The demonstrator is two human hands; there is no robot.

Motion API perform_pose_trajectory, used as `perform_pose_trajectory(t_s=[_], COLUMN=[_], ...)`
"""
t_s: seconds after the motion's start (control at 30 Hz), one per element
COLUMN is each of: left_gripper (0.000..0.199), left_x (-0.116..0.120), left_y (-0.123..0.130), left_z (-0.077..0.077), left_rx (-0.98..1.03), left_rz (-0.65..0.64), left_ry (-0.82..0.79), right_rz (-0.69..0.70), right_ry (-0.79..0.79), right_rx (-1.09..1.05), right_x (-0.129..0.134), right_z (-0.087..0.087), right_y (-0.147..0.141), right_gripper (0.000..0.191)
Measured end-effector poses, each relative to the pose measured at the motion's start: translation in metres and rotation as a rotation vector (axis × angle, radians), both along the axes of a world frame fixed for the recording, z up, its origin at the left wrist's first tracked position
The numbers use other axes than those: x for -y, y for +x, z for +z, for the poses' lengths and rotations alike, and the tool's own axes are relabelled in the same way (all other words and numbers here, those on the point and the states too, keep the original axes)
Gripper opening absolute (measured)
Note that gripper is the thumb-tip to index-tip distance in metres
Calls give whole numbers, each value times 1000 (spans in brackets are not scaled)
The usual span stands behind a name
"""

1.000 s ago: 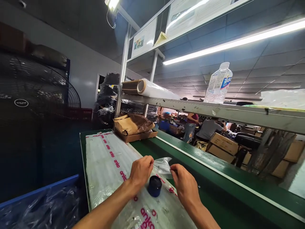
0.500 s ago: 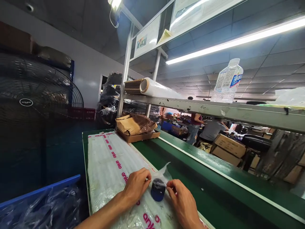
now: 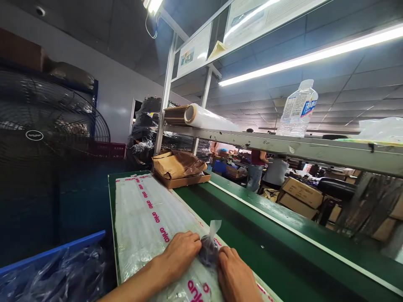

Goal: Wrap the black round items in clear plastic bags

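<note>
A small dark round object in a clear plastic bag (image 3: pixel 208 250) rests on the white sheet with pink lettering (image 3: pixel 138 218), the bag's loose end standing up above it. On its left side, my left hand (image 3: pixel 184 251) has its fingers bent and pressed together against the bag. My right hand (image 3: pixel 234 270) is at the right side, fingers curled and touching the bag too. Both hands hold the bagged object between them. The fingertips are partly hidden behind the hands and the bag.
Brown paper lies in a cardboard tray (image 3: pixel 185 181) at the bench's far end. A green belt (image 3: pixel 252 235) runs along the right. Above is a shelf (image 3: pixel 267 144) with a plastic bottle (image 3: pixel 299 110) and a film roll (image 3: pixel 210 118). A blue bin (image 3: pixel 63 247) holds plastic bags at lower left.
The bag's top, spread between my hands before, is now gathered into an upright tuft. Both hands have moved slightly down, to the sides of the object.
</note>
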State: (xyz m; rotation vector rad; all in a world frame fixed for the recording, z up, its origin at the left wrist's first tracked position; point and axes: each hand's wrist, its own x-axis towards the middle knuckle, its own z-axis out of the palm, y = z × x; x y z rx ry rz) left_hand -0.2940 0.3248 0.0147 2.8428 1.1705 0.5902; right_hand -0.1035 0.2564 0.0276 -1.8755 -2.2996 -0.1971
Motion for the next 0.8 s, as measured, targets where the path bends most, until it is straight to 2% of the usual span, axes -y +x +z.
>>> perform_pose_trajectory(t_s=[0.1, 0.2, 0.33, 0.47, 0.57, 0.67, 0.8], left_gripper=[16, 17, 12, 5, 11, 14, 13], left_x=[4, 6, 3, -6, -11, -9, 0], left_y=[2, 2, 3, 15, 26, 31, 27], left_z=[6, 15, 23, 22, 22, 36, 64], left_rx=[49, 145, 325, 512, 629, 728, 843], left_rz=[-17, -8, 72, 190, 219, 217, 155], left_ry=[-63, -146, -295, -508, -665, -768, -835], right_rz=[-11, -30, -56, -66, -98, -109, -100], right_ry=[-32, -76, -119, -124, -150, -103, 58], right_rx=[-21, -99, -348, -638, -781, -826, -728], right_x=[-1, -6, -19, -30, -31, -24, -8], right_z=[5, 13, 22, 25, 31, 49, 80], right_y=[-9, -13, -6, 6, 14, 20, 27], right_gripper=[38, 32, 22, 21, 21, 21, 17])
